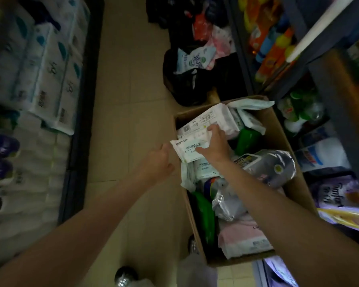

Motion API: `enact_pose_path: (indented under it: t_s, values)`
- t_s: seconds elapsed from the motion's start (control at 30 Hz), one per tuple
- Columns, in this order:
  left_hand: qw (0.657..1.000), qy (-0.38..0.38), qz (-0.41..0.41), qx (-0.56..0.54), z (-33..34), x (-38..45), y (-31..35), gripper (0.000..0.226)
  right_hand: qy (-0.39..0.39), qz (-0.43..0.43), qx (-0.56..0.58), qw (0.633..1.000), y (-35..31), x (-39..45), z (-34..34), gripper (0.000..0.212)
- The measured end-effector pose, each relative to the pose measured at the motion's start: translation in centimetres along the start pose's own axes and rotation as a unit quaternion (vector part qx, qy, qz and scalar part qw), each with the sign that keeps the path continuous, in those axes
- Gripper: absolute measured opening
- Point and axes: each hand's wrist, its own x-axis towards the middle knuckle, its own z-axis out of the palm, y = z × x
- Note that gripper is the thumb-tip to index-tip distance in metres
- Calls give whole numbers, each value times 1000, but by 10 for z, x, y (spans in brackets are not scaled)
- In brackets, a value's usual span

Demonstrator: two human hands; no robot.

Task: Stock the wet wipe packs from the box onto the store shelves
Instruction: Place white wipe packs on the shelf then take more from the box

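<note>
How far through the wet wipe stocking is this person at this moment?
Early or midway; no shelved wipes are identifiable. In hand: the right hand grips a baby wipes pack over the cardboard box, the left hand at the pack's edge. Left: more wipe packs remain inside.

One box [282, 141], two hands [158, 160] [214, 145]

A white wipe pack [190, 149] printed "Baby wipes" is tilted above the left rim of the box [282, 137], held at both ends. More white packs [207, 123] lie in the far end of the open cardboard box, one showing a barcode; another pack [203, 168] sits just beneath the held one. A pink pack [243, 237] lies at the near end. The box stands on the floor beside the right shelves [311, 65].
</note>
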Motion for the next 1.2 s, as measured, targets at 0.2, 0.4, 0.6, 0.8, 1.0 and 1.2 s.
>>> enact_pose_path:
  t_s: [0.2,0.4,0.6,0.8,1.0,1.2]
  values:
    - [1000,-8,-14,-14,-2,-3,-4,52,-23,4,34,999,8,4,-8,49]
    - [992,-2,-5,-126,-32,-14,33,53,-32,-133,-93,986,-14,-17,-66,48]
    - [968,20,84,-235,-114,-39,57,60,-155,-232,-37,960,-112,-56,-175,42]
    - [921,27,64,-384,-211,-106,23,30,-183,-208,306,911,-231,-96,-197,42]
    - [870,101,14,-483,-296,-179,-47,23,-209,-95,470,852,-330,-132,-174,6]
    - [839,232,-26,-491,-371,-263,-149,23,-178,-183,482,838,-448,-183,-160,3]
